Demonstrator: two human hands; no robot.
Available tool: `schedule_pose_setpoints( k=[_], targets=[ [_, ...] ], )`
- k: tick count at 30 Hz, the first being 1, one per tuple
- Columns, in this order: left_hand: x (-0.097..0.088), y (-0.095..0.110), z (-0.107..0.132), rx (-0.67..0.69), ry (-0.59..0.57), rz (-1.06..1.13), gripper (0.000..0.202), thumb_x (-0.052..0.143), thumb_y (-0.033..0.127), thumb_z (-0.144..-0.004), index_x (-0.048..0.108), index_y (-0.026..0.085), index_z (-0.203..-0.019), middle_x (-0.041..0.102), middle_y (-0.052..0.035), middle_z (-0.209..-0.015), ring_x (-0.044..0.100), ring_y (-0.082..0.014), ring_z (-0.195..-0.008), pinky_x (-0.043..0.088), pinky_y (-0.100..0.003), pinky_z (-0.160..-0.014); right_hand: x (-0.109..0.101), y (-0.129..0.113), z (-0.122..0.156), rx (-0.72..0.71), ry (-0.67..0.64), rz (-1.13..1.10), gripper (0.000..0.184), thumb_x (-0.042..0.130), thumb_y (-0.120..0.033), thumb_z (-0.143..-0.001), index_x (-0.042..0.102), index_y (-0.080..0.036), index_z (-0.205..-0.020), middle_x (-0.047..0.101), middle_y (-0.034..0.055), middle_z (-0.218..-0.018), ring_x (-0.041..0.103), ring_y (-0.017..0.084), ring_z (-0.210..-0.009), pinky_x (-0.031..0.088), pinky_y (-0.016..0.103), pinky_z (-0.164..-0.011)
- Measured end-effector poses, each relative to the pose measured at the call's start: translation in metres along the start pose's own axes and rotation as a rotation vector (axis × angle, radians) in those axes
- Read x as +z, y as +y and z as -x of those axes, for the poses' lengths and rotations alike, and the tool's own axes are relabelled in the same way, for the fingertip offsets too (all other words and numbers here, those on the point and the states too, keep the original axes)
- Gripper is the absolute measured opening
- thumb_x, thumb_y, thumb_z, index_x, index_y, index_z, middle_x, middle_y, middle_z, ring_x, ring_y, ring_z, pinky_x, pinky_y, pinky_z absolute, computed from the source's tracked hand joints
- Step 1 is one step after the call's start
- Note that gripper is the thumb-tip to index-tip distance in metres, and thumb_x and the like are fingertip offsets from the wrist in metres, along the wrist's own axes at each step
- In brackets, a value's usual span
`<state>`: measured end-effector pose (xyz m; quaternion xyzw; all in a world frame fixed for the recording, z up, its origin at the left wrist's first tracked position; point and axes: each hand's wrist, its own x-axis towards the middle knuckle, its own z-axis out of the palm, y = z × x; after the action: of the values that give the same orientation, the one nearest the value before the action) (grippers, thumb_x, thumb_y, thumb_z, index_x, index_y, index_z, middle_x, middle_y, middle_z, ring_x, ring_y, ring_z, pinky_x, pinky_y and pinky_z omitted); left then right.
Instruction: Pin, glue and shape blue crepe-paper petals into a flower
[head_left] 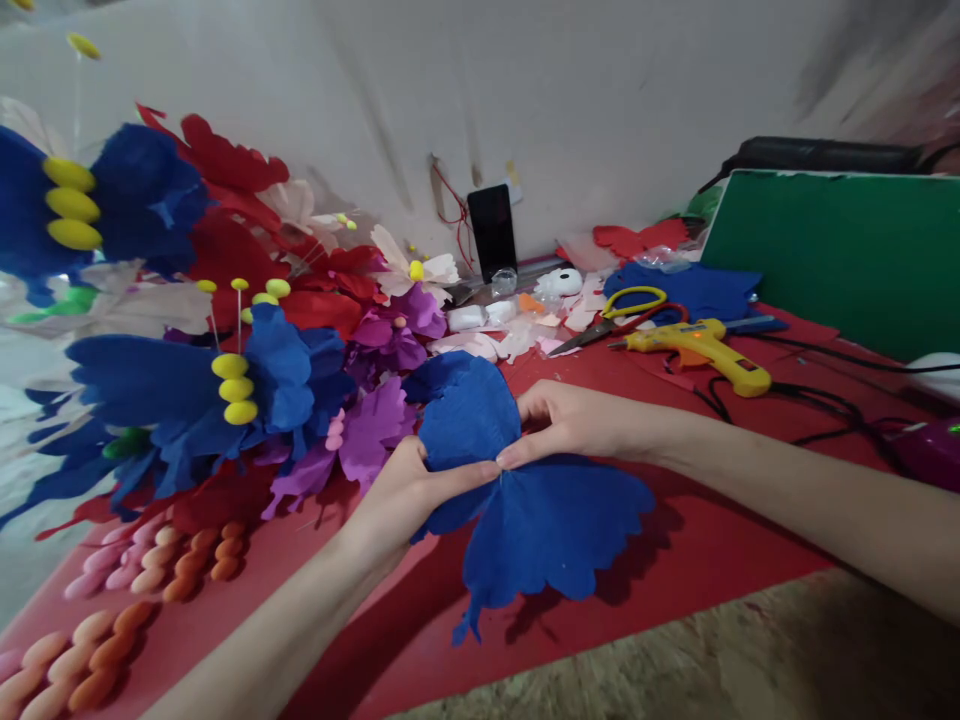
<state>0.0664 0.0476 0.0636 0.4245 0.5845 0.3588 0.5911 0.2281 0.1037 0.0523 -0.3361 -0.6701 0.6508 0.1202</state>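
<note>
**Blue paper piece pinched at its centre by both hands**

The blue paper piece [536,500] is held over the red sheet [712,540], near the middle of the tabletop's near edge. It is gathered at its centre. One scalloped lobe is spread toward the far edge, and a larger one toward the near edge. Whether the lower tip touches the sheet cannot be told.

The left hand [401,495] is closed on the gathered centre from the left, with the paper pinched between thumb and fingers. The right hand [574,420] is closed on the same spot from the right, fingers curled, fingertips [516,456] met by the left thumb. No gap is seen between the two hands' tips.

Surroundings:
- A heap of paper flowers [247,370] in blue, red, purple and white, with yellow centres, is stacked along the left edge, just beside the left hand.
- Peach and pink bead strings [150,560] are laid at the near left corner.
- A yellow glue gun [709,350] is laid toward the far right, well apart from the hands, with black cables [825,410] beside it.
- Scissors [626,312] with yellow and red handles are laid just left of the gun.
- A dark phone [493,230] is propped against the wall at the far edge.
- A green board [840,250] is stood at the far right corner.
</note>
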Motion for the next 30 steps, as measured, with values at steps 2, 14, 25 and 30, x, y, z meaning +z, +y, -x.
schedule_pose_setpoints(
  k=[2,14,25,30],
  targets=[
    [-0.002,0.001,-0.001,0.01,0.02,-0.025,0.012,0.074,0.017,-0.055,0.066,0.016,-0.063,0.066,0.0039,-0.056,0.06,-0.0106,-0.053,0.046,-0.019,-0.055,-0.003,0.0,0.0,0.019,0.037,0.057,0.041,0.067,-0.045,-0.055,0.053,-0.008,-0.069,0.051,-0.0021,-0.06,0.042,0.001,-0.048,0.035,0.013,-0.047],
    [-0.004,-0.007,-0.009,0.119,0.003,-0.07,0.028,0.076,0.022,-0.051,0.068,0.017,-0.077,0.072,-0.0026,-0.089,0.064,-0.0218,-0.088,0.05,-0.029,-0.078,-0.005,-0.004,0.001,-0.018,0.103,0.268,0.039,0.066,-0.047,-0.058,0.058,-0.008,-0.065,0.052,-0.002,-0.058,0.041,0.001,-0.048,0.03,0.014,-0.047],
    [-0.01,-0.008,-0.015,0.124,-0.025,-0.228,0.02,0.071,0.032,-0.059,0.069,0.016,-0.071,0.071,-0.0044,-0.071,0.064,-0.0209,-0.068,0.051,-0.03,-0.064,-0.014,0.0,0.002,0.077,0.027,0.292,0.037,0.065,-0.046,-0.059,0.058,-0.01,-0.063,0.05,-0.0037,-0.056,0.037,0.0,-0.046,0.027,0.013,-0.046],
    [-0.024,0.004,-0.015,0.363,0.227,-0.343,0.015,0.059,0.033,-0.071,0.065,0.02,-0.073,0.063,0.002,-0.063,0.058,-0.0154,-0.071,0.044,-0.022,-0.071,-0.025,0.011,0.001,0.13,-0.168,0.34,0.033,0.066,-0.041,-0.059,0.062,-0.011,-0.07,0.058,-0.0017,-0.065,0.047,0.003,-0.054,0.033,0.013,-0.052]
  ],
)
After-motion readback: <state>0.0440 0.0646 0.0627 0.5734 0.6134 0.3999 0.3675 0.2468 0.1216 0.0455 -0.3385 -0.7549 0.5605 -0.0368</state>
